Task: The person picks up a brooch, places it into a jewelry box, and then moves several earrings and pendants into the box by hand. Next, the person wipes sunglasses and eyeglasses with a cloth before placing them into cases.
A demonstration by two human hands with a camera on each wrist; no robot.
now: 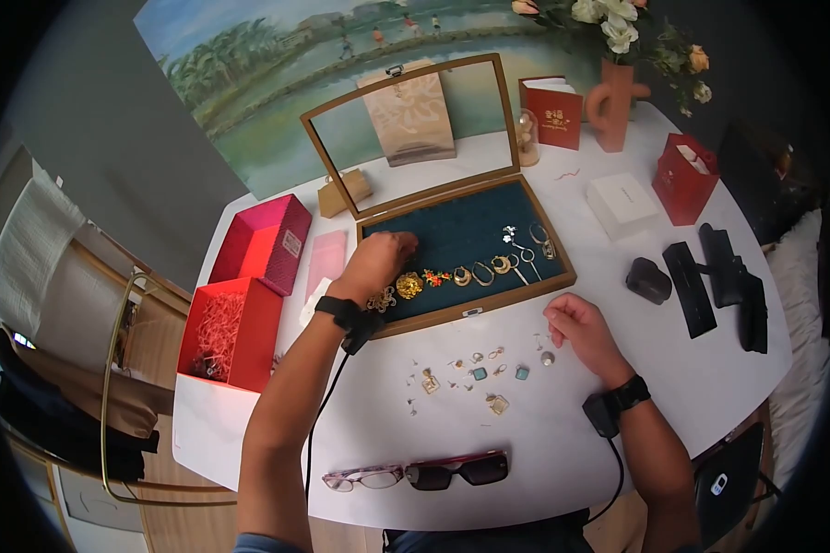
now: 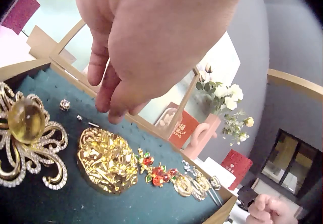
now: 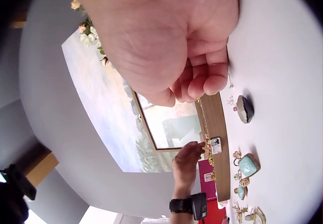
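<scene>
My left hand (image 1: 378, 258) reaches over the left part of the open, teal-lined jewelry box (image 1: 473, 311). In the left wrist view the fingers of this hand (image 2: 146, 47) hang bent downward above two small studs (image 2: 64, 105), and nothing shows held. Beside them lie a gold textured piece (image 2: 107, 161), a brooch with a yellow stone (image 2: 26, 121) and a red flower piece (image 2: 160, 175). Loosely curled, my right hand (image 1: 585, 334) is just outside the box's front right corner, near a dark round stone piece (image 1: 547, 358). No object shows in its fingers (image 3: 199, 85).
Several earrings (image 1: 480, 373) lie before the box. Nearer are clear glasses (image 1: 364, 478) and sunglasses (image 1: 456, 471). Left stands a red box with shredded paper (image 1: 219, 336); right are a white box (image 1: 622, 205), a red bag (image 1: 684, 180) and black cases (image 1: 690, 290). A vase (image 1: 615, 106) stands behind.
</scene>
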